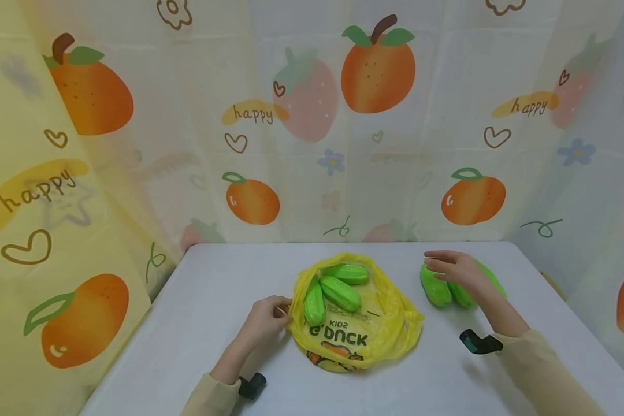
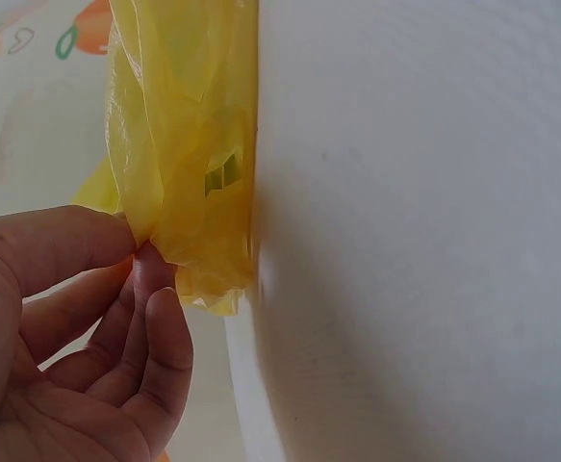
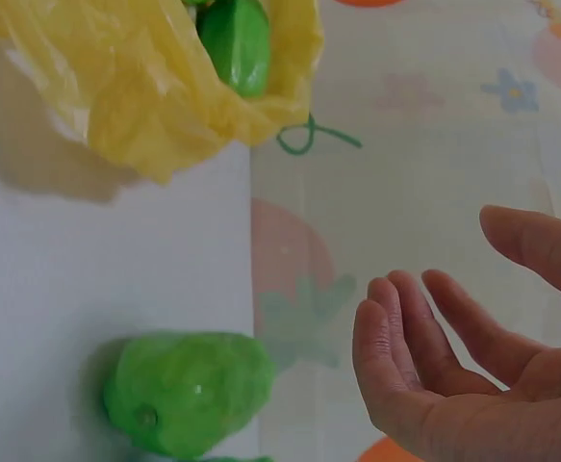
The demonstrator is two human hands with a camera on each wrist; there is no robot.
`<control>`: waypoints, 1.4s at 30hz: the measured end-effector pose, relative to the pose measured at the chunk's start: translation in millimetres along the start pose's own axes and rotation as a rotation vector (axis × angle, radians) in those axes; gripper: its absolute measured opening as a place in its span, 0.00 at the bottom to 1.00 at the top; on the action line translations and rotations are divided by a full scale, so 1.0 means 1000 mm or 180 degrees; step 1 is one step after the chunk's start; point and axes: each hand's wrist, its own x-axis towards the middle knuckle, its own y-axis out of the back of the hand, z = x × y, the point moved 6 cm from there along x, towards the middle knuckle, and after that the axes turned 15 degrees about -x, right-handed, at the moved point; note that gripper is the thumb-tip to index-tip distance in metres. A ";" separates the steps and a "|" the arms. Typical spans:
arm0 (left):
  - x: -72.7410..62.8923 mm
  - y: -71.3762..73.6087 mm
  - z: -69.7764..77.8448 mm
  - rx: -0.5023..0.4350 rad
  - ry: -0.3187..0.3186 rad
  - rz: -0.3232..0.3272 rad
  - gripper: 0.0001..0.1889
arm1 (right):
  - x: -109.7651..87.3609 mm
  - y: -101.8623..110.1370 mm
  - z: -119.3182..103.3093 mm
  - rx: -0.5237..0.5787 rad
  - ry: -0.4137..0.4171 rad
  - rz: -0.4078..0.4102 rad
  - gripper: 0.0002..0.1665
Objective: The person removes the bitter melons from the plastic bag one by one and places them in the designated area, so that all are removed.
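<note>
A yellow plastic bag (image 1: 395, 341) lies spread open in the middle of the table, with three long green ridged toy-like fruits (image 1: 340, 293) inside it. My left hand (image 1: 267, 318) pinches the bag's left edge between thumb and index finger, as the left wrist view shows the film (image 2: 184, 125) drawn to a fold there. On the right, my right hand (image 1: 457, 270) hovers with loosely bent fingers and nothing in them. Below it sit plump, rounded green fruits (image 1: 437, 289), one of which (image 3: 189, 395) shows in the right wrist view apart from the fingers.
A white table (image 1: 208, 266) carries everything. Behind it and at both sides hangs a pale curtain (image 1: 301, 167) printed with oranges and strawberries. The bag's loose handle (image 1: 413, 320) sticks out toward the right-hand fruits.
</note>
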 end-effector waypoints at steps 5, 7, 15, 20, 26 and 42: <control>0.000 0.000 0.001 0.0015 0.0030 0.0005 0.16 | 0.006 -0.013 -0.011 0.0061 -0.0035 -0.0062 0.41; -0.001 0.000 0.002 0.0011 0.0031 0.0019 0.16 | 0.010 -0.019 -0.014 0.0072 -0.0050 -0.0087 0.41; -0.001 0.001 0.003 0.0022 0.0031 0.0040 0.16 | 0.020 -0.041 -0.025 0.0187 0.0049 -0.0187 0.34; -0.001 0.001 0.004 0.0049 0.0003 0.0029 0.16 | 0.024 -0.054 -0.033 0.0210 0.0102 -0.0224 0.32; -0.001 0.002 0.004 0.0031 0.0029 0.0035 0.16 | 0.029 -0.072 -0.038 0.0225 0.0215 -0.0334 0.31; -0.001 0.001 0.003 -0.0024 0.0061 0.0011 0.16 | 0.041 -0.117 -0.060 0.0371 0.0317 -0.0527 0.27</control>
